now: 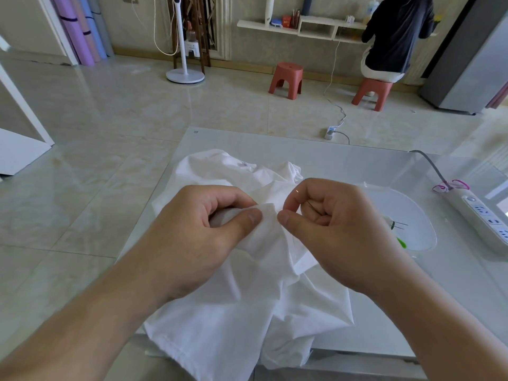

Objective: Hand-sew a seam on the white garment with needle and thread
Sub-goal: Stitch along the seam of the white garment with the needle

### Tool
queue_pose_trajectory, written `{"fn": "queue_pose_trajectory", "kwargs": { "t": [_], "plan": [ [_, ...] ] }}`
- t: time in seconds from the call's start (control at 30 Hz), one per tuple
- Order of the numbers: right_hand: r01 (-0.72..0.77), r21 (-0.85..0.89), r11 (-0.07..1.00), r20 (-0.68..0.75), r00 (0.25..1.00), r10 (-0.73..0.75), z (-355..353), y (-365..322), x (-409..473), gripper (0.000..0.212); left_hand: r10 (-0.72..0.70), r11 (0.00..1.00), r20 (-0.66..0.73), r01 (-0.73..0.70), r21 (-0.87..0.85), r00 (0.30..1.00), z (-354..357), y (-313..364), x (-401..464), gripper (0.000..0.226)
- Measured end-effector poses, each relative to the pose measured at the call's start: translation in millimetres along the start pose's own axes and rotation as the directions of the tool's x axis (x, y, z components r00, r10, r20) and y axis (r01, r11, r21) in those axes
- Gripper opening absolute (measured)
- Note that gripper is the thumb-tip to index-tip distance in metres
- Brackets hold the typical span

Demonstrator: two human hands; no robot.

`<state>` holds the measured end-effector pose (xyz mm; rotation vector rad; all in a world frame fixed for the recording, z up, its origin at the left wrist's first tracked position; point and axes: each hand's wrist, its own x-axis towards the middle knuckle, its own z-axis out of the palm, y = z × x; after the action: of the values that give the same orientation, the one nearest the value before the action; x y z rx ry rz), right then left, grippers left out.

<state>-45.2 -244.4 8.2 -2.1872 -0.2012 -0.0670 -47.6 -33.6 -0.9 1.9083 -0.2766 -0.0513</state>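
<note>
White garment point(247, 312) hangs over my near worktop point(384, 166) edge. My left hand point(200, 232) pinches a raised fold, thumb on top. My right hand point(338, 229), just beside it, fingers curled, pinches the needle point(313, 206) at the fold; thread too thin to see. Power strip point(483, 215) near right edge. Beyond the far edge, bare floor point(137, 111), then two red stools point(286, 79).

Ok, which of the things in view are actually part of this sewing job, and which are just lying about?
In the job:
- white garment
- left hand, pinching a fold of it
- right hand, pinching the needle

Lying about:
- power strip
- white tray with small items, too small to tell
- two red stools
- standing fan
- seated person
</note>
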Motion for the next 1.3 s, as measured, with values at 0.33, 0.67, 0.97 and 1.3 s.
{"fn": "queue_pose_trajectory", "kwargs": {
  "t": [0.33,0.67,0.97,1.3],
  "plan": [
    [-0.160,0.320,0.934,0.072,0.987,0.144,-7,-2,0,0.020,-0.016,0.999,-0.009,0.016,0.033,1.000,-2,1,-1,0.012],
    [-0.011,0.371,0.928,0.035,0.999,-0.002,2,-7,-8,0.015,-0.004,1.000,0.011,0.003,0.028,1.000,-3,3,0,0.014],
    [-0.046,0.319,0.947,0.022,0.999,0.041,7,-16,-10,0.024,0.004,1.000,0.020,-0.004,0.023,1.000,-3,1,0,0.012],
    [-0.092,0.390,0.916,0.070,0.995,0.069,9,-19,-11,0.029,-0.002,0.999,0.042,0.001,0.032,0.999,-5,-1,0,0.014]
  ]
}}
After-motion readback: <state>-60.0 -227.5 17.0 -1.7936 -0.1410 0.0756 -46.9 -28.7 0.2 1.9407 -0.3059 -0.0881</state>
